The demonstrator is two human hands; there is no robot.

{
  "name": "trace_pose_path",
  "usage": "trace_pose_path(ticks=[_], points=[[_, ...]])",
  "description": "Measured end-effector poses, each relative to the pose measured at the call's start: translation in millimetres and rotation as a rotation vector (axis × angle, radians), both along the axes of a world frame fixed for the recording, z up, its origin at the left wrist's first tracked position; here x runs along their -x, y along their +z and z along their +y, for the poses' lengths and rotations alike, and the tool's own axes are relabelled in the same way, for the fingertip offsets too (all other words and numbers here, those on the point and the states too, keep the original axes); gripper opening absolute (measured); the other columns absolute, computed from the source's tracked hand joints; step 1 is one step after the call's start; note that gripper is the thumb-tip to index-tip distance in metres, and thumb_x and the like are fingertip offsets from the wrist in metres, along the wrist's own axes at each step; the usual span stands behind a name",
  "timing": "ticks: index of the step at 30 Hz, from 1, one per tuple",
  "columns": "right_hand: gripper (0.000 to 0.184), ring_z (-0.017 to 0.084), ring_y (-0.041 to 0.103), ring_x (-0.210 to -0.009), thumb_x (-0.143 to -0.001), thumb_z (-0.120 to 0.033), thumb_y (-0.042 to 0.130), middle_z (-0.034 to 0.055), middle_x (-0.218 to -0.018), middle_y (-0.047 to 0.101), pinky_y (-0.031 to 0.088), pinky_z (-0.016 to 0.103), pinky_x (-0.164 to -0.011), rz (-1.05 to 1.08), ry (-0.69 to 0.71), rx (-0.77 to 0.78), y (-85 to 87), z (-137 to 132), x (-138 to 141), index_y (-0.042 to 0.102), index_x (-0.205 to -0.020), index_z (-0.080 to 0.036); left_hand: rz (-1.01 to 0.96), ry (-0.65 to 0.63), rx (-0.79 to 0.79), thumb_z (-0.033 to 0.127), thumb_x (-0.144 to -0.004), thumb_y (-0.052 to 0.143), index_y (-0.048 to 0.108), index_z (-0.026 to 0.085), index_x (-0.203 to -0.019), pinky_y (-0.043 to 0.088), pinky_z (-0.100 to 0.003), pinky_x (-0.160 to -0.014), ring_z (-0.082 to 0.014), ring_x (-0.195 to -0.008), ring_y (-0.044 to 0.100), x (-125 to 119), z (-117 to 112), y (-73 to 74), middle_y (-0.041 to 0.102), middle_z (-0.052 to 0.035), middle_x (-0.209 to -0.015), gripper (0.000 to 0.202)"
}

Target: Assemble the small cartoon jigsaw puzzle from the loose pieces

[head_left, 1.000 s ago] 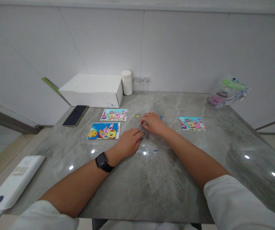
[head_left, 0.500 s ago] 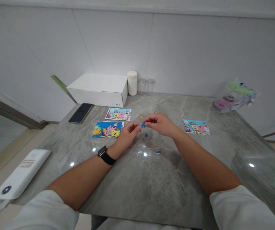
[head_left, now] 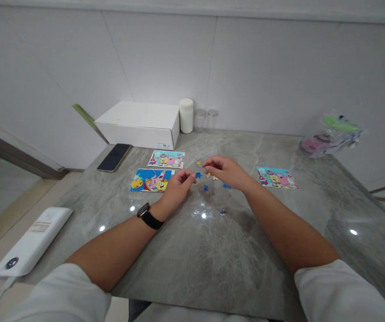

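My left hand (head_left: 181, 182) has its thumb and fingers pinched, with a small blue jigsaw piece (head_left: 198, 175) at their tips. To its right, my right hand (head_left: 226, 171) hovers with thumb and forefinger a little apart and nothing visible between them. Pale puzzle pieces (head_left: 215, 178) show just under the right hand, partly covered by it. A blue piece (head_left: 226, 186) lies below its palm. Nearer me are a dark blue piece (head_left: 206, 188) and a multicoloured piece (head_left: 223, 212). Beyond the hands lies a yellow piece (head_left: 198, 162).
Cartoon picture cards lie on the left, one blue (head_left: 152, 180) and one pale (head_left: 166, 159), with another card (head_left: 277, 177) on the right. Around them are a phone (head_left: 114, 157), white box (head_left: 139, 123), white bottle (head_left: 186, 116), clear jars (head_left: 211, 120), plastic bag (head_left: 331, 134) and power bank (head_left: 33, 241).
My right hand has let go of the blue jigsaw piece and its fingers have parted. The piece has shifted slightly left with my left fingertips. Pale pieces under the right hand now show.
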State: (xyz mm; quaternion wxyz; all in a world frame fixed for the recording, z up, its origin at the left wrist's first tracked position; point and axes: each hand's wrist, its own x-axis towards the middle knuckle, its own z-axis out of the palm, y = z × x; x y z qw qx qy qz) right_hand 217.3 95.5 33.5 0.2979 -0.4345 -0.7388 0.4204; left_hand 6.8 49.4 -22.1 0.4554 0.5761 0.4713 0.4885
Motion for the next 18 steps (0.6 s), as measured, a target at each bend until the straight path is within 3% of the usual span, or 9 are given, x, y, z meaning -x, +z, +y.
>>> trace_pose_path(ticks=[5, 18], points=[[0.026, 0.015, 0.055, -0.068, -0.090, -0.043, 0.063, -0.0004, -0.072, 0.065, 0.040, 0.028, -0.064, -0.122, 0.069, -0.063, 0.7, -3.3, 3.2, 0.069, -0.086, -0.019, -0.023, 0.000, 0.022, 0.045, -0.092, 0.067, 0.065, 0.020, -0.087, 0.041, -0.023, -0.062, -0.0112, -0.065, 0.052, -0.1, -0.6, -0.6, 0.065, 0.0007, -0.078, 0.026], [0.025, 0.014, 0.053, -0.067, -0.088, -0.043, 0.062, -0.0008, -0.072, 0.063, 0.039, 0.028, -0.065, -0.146, 0.094, -0.024, 2.4, -5.3, 5.9, 0.067, -0.084, -0.019, 0.046, -0.020, 0.045, 0.048, -0.093, 0.066, 0.066, 0.020, -0.088, 0.042, -0.024, -0.059, -0.0119, -0.062, 0.052, 0.1, -2.1, 1.3, 0.065, 0.0011, -0.075, 0.029]])
